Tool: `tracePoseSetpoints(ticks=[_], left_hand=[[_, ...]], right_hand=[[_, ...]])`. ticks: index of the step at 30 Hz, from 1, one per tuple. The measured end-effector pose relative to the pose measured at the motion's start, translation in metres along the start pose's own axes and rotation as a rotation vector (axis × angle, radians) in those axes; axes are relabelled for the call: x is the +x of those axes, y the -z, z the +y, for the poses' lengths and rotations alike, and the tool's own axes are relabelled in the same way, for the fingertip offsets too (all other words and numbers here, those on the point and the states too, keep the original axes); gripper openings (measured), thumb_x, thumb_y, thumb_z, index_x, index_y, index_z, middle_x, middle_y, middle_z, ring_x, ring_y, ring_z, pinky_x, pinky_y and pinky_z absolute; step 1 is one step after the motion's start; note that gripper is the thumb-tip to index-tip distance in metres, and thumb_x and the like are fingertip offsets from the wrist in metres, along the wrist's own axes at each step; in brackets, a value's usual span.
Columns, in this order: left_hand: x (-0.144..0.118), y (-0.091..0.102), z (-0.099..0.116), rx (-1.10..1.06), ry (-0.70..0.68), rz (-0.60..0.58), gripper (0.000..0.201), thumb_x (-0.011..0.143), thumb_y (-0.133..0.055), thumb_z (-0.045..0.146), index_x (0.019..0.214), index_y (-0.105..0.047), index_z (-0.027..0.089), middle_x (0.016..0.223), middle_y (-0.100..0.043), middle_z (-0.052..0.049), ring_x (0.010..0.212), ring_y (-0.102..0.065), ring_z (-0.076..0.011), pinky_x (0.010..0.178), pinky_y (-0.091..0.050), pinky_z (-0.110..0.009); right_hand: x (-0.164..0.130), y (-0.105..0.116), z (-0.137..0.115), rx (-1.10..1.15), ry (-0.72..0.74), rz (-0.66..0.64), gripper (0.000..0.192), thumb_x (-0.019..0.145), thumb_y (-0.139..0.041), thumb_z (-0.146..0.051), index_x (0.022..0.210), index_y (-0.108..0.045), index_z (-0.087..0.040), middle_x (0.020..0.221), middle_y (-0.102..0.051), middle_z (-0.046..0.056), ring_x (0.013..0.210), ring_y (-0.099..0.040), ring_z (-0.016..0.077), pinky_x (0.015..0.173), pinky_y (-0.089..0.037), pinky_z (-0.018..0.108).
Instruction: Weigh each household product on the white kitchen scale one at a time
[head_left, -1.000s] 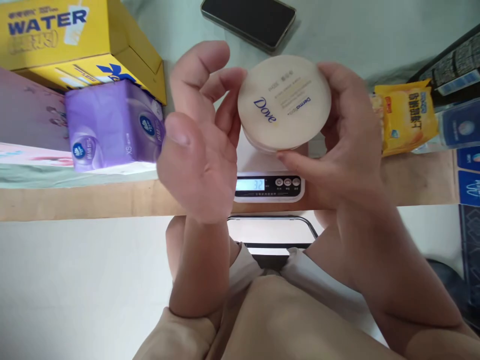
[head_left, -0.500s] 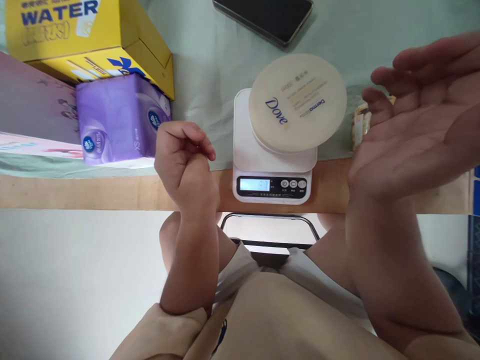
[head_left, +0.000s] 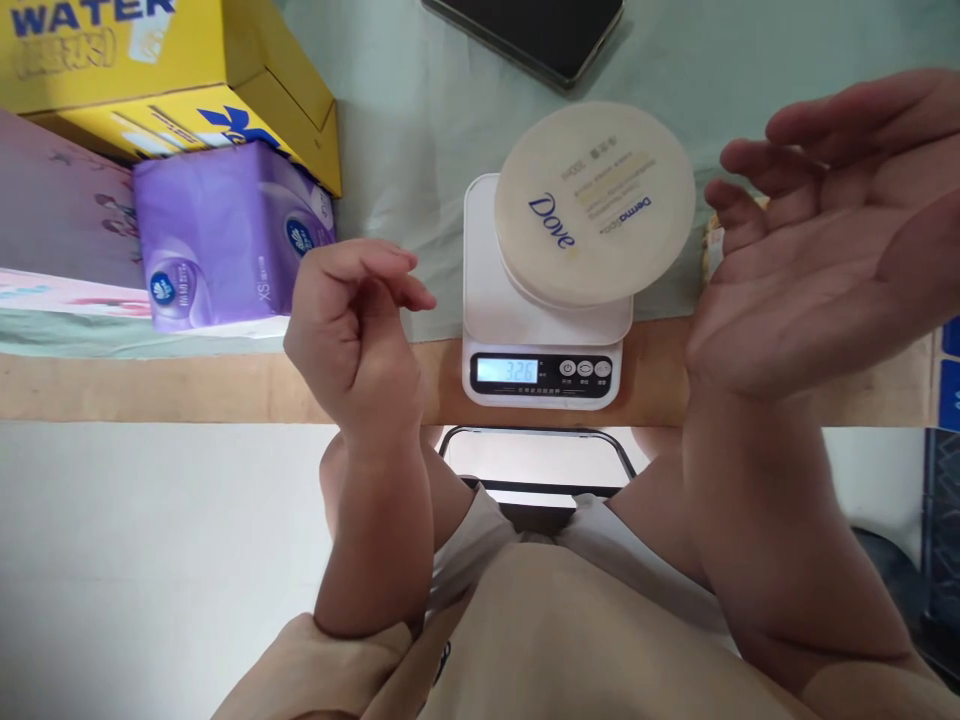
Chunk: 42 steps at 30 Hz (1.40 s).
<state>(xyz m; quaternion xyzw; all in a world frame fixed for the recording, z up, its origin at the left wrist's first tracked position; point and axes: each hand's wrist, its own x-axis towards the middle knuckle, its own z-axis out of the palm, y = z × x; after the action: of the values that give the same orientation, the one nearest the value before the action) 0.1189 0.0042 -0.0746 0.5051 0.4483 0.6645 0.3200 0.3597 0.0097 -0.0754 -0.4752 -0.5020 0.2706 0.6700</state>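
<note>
- Tabletop (head_left: 420, 130) is carrying everything under a pale green cloth, its wooden front edge running across the view just below the scale.
- Yellow box (head_left: 150, 70) is sitting at the far left corner, with a purple pack (head_left: 225, 230) lying against its front, so that side is crowded right up to the edge.
- Right hand (head_left: 817, 250) is hovering wide open, palm up and fingers spread, holding nothing; it is hanging just right of the jar, apart from it, probably so no weight is pressing on the scale.
- Left hand (head_left: 352, 320) is floating over the front edge, loosely curled and gripping nothing, well clear of the scale's left side.
- Jar (head_left: 595, 200) is resting lid-up on the scale, sitting towards the far right of the platform and overhanging its rim.
- Scale (head_left: 544, 320) is standing at the tabletop's front edge with its lit display (head_left: 508, 370) facing the person, seemingly for easy reading; bare cloth is lying open to its left and behind.
- Phone (head_left: 525, 30) is lying face up beyond the jar, near the far edge of view.
</note>
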Motion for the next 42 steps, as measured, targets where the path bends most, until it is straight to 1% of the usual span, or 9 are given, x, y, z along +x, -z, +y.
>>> tracePoseSetpoints(ticks=[6, 11, 15, 18, 21, 26, 31, 35, 42], left_hand=[[-0.005, -0.003, 0.011, -0.079, 0.092, 0.017, 0.023, 0.062, -0.053, -0.005, 0.056, -0.055, 0.017, 0.056, -0.049, 0.0, 0.051, -0.045, -0.0089, 0.052, -0.025, -0.029], [-0.004, -0.007, 0.015, -0.114, 0.143, 0.026, 0.029, 0.091, -0.055, 0.018, 0.063, -0.061, 0.017, 0.05, -0.043, 0.001, 0.043, -0.038, -0.0091, 0.045, -0.02, -0.029], [0.002, -0.005, 0.008, -0.14, 0.184, 0.048, 0.03, 0.1, -0.06, 0.031, 0.075, -0.068, 0.017, 0.059, -0.057, 0.001, 0.045, -0.048, -0.0089, 0.045, -0.031, -0.026], [0.003, -0.005, 0.004, -0.158, 0.2, 0.038, 0.029, 0.071, -0.056, -0.005, 0.079, -0.073, 0.017, 0.075, -0.066, 0.0, 0.058, -0.058, -0.0083, 0.054, -0.039, -0.023], [0.001, -0.007, 0.007, -0.189, 0.193, 0.039, 0.033, 0.05, -0.043, -0.004, 0.062, -0.064, 0.017, 0.062, -0.057, 0.002, 0.052, -0.049, -0.0087, 0.049, -0.03, -0.024], [0.0, -0.008, 0.017, -0.212, 0.205, 0.053, 0.023, 0.058, -0.046, 0.005, 0.056, -0.065, 0.019, 0.044, -0.046, 0.002, 0.04, -0.032, -0.0092, 0.044, -0.015, -0.026], [0.004, 0.0, 0.022, -0.209, 0.29, 0.065, 0.022, 0.061, -0.048, 0.005, 0.057, -0.067, 0.017, 0.045, -0.048, -0.001, 0.039, -0.035, -0.0088, 0.043, -0.016, -0.026], [0.006, 0.004, 0.022, -0.225, 0.289, 0.09, 0.019, 0.061, -0.049, 0.006, 0.057, -0.065, 0.015, 0.045, -0.046, 0.001, 0.038, -0.034, -0.0073, 0.042, -0.016, -0.024], [0.005, 0.008, 0.025, -0.239, 0.291, 0.092, 0.018, 0.061, -0.05, 0.007, 0.057, -0.065, 0.014, 0.045, -0.046, 0.001, 0.038, -0.033, -0.007, 0.042, -0.015, -0.024]], right_hand=[[-0.003, -0.004, 0.003, -0.072, 0.041, 0.003, 0.059, 0.085, -0.044, -0.086, 0.109, -0.069, -0.039, 0.109, -0.065, -0.001, 0.107, -0.069, 0.0217, 0.088, -0.054, 0.042], [-0.003, -0.001, 0.005, -0.092, 0.068, 0.005, 0.059, 0.089, -0.038, -0.083, 0.111, -0.069, -0.038, 0.11, -0.064, 0.001, 0.106, -0.068, 0.0216, 0.087, -0.053, 0.041], [-0.004, -0.004, 0.0, -0.068, 0.06, 0.035, 0.053, 0.093, -0.039, -0.074, 0.108, -0.071, -0.035, 0.108, -0.065, 0.002, 0.104, -0.068, 0.0211, 0.087, -0.055, 0.04], [-0.004, -0.001, 0.0, -0.113, 0.058, 0.014, 0.053, 0.095, -0.032, -0.072, 0.11, -0.068, -0.036, 0.112, -0.064, 0.001, 0.106, -0.069, 0.0202, 0.089, -0.056, 0.039], [-0.004, 0.001, 0.004, -0.181, 0.074, -0.017, 0.058, 0.092, -0.03, -0.08, 0.112, -0.063, -0.037, 0.115, -0.063, 0.001, 0.108, -0.069, 0.0204, 0.09, -0.057, 0.039], [-0.006, -0.015, -0.003, -0.168, 0.122, 0.033, 0.05, 0.088, -0.048, -0.075, 0.114, -0.065, -0.035, 0.115, -0.063, 0.002, 0.107, -0.068, 0.0197, 0.089, -0.056, 0.038], [-0.008, -0.032, -0.031, -0.502, 0.279, -0.248, 0.049, 0.089, -0.057, -0.064, 0.126, -0.057, -0.032, 0.13, -0.062, 0.005, 0.13, -0.06, 0.0265, 0.105, -0.056, 0.049], [-0.014, -0.039, -0.046, -0.652, 0.155, -0.356, 0.059, 0.077, -0.074, -0.057, 0.126, -0.056, -0.031, 0.138, -0.056, 0.008, 0.141, -0.049, 0.0316, 0.121, -0.047, 0.061], [-0.019, -0.042, -0.043, -0.712, 0.119, -0.371, 0.064, 0.075, -0.078, -0.048, 0.131, -0.051, -0.032, 0.137, -0.053, 0.009, 0.136, -0.049, 0.033, 0.114, -0.052, 0.062]])
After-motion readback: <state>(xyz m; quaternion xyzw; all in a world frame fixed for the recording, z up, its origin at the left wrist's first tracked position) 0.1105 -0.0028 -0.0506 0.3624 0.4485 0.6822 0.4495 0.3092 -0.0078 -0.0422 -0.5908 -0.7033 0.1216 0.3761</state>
